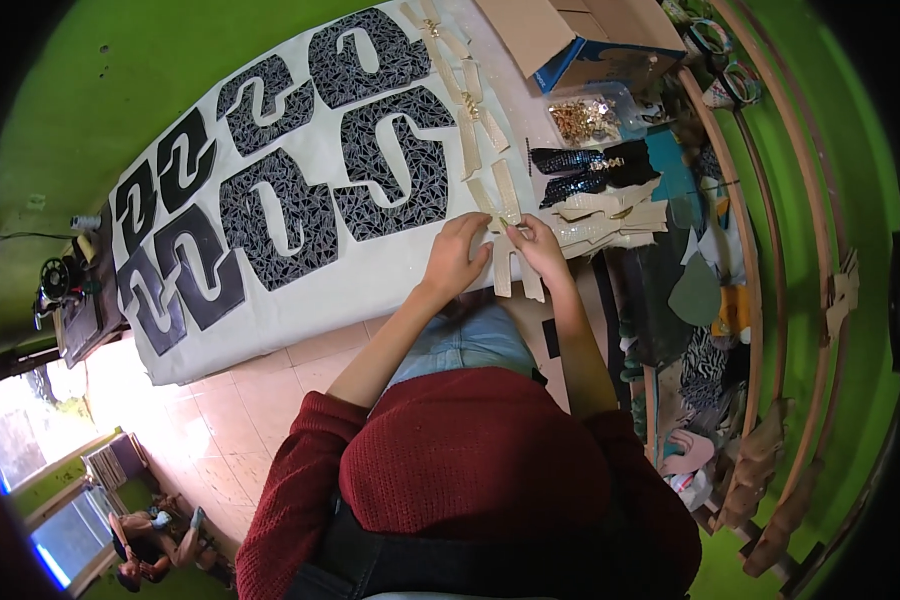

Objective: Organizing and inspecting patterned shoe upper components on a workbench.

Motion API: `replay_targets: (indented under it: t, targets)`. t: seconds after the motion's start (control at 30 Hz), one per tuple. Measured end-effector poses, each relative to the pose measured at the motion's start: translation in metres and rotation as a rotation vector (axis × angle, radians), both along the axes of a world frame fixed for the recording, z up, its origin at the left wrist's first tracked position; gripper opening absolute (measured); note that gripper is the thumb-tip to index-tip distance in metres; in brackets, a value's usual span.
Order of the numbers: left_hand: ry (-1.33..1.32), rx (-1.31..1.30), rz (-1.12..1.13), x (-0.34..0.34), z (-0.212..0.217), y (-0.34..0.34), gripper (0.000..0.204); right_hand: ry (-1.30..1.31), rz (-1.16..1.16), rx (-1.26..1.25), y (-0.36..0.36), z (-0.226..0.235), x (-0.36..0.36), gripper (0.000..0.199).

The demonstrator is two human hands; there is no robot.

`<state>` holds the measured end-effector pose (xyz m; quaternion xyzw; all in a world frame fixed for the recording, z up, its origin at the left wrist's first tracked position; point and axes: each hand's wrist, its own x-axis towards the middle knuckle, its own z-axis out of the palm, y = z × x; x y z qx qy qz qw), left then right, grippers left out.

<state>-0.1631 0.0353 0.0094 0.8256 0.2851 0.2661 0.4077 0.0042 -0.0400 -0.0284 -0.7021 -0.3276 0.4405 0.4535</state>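
At the right end of the white-covered table, both my hands work at a beige strap piece [505, 185] whose strips cross in an X. My left hand [458, 252] is curled, its fingertips and thumb closing on the strap's left side. My right hand [538, 248] pinches the middle of the piece between thumb and fingers, where a small gold bit shows. Other beige straps with gold ornaments [472, 103] lie in a row beyond. To the right sits a pile of beige strips [610, 222], with black shiny straps [580, 172] carrying a gold ornament above it.
Black patterned curved cut-outs [390, 165] cover much of the table [290, 312]. A clear tray of gold ornaments [585, 120] and an open cardboard box [590, 40] stand far right. A wooden rack [745, 200] runs along the right. A person [160, 545] is at lower left.
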Motion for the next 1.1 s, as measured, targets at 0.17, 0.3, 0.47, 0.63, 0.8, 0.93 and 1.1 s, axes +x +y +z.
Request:
replay_targets:
  t: [0.17,0.3,0.47,0.63,0.8,0.93,1.1]
  targets:
    - [0.013,-0.015,-0.026,-0.002,-0.004,-0.004,0.041,-0.087,0.002,-0.014,0.007,-0.002,0.001,0.027]
    - [0.020,-0.087,-0.047,-0.004,-0.003,-0.007,0.045,-0.117,0.033,-0.042,0.011,-0.006,0.001,0.031]
    - [0.062,-0.079,-0.102,-0.004,-0.010,-0.007,0.047,-0.334,0.035,-0.136,0.012,-0.009,0.002,0.043]
    - [0.057,-0.001,-0.062,-0.003,-0.015,-0.005,0.053,-0.391,0.003,-0.073,0.012,0.014,-0.012,0.039]
    - [0.079,0.109,-0.062,0.001,-0.020,-0.002,0.056,-0.395,-0.062,-0.058,0.007,0.011,-0.005,0.025]
    - [0.155,0.101,-0.093,0.005,-0.021,-0.001,0.058,-0.335,-0.070,-0.023,0.001,0.008,-0.003,0.026]
    - [0.349,0.234,-0.050,0.011,-0.024,-0.012,0.065,-0.372,-0.118,0.013,0.000,0.005,0.001,0.027]
